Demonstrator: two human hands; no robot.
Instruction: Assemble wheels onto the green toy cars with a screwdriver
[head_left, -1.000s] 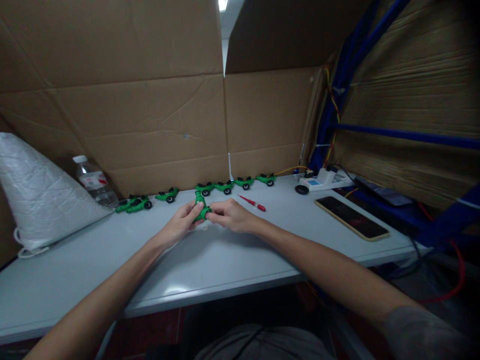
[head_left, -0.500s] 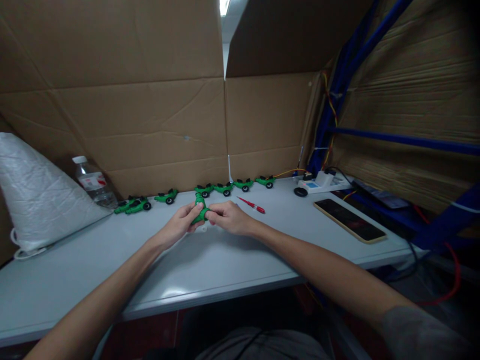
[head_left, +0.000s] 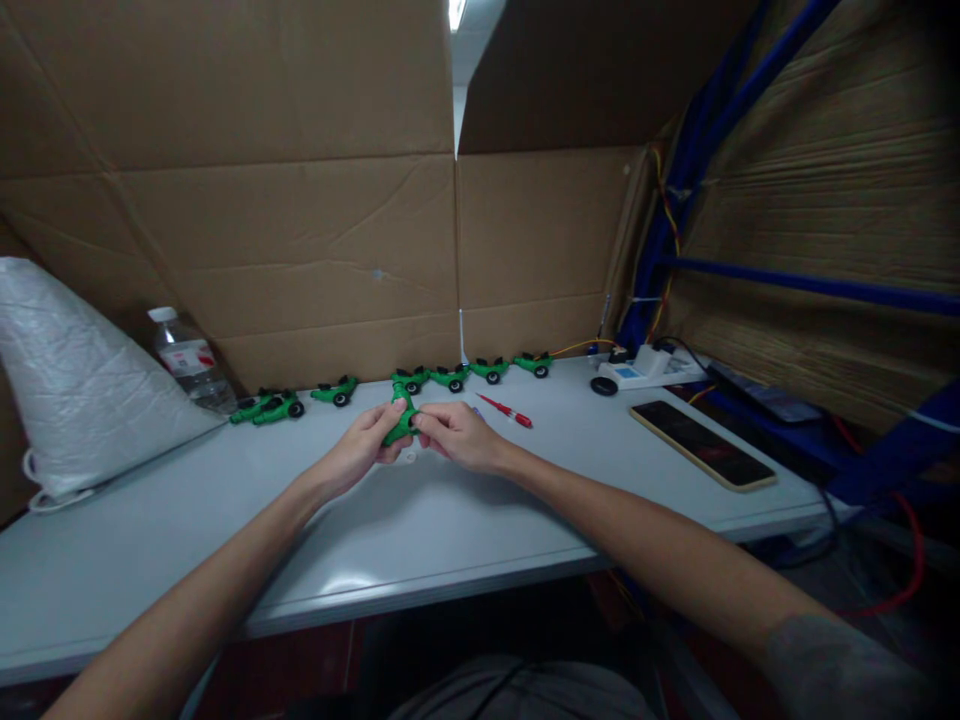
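Observation:
My left hand (head_left: 370, 436) is closed around a green plastic toy body (head_left: 401, 425) and holds it a little above the table, with its narrow end pointing away from me. My right hand (head_left: 457, 434) is closed in a pinch against the right side of this body. Whatever sits between its fingertips is hidden. On the table under the hands lies a small white ring-like piece (head_left: 410, 458). Just beyond the hands, several green toy vehicles (head_left: 448, 378) with black wheels stand in a row along the cardboard wall. A red screwdriver (head_left: 506, 410) rests right of my right hand.
To the right are a phone (head_left: 701, 444), a white power strip (head_left: 651, 370) and a black wheel-like disc (head_left: 603, 386). A white sack (head_left: 82, 400) and a water bottle (head_left: 191, 362) stand at the left. Cardboard (head_left: 300, 230) closes off the back; a blue metal frame (head_left: 679, 200) rises at the right.
The green toy body has turned slightly in my left hand, and my right fingertips have shifted a little against its side. The view has moved slightly; the other things have stayed put.

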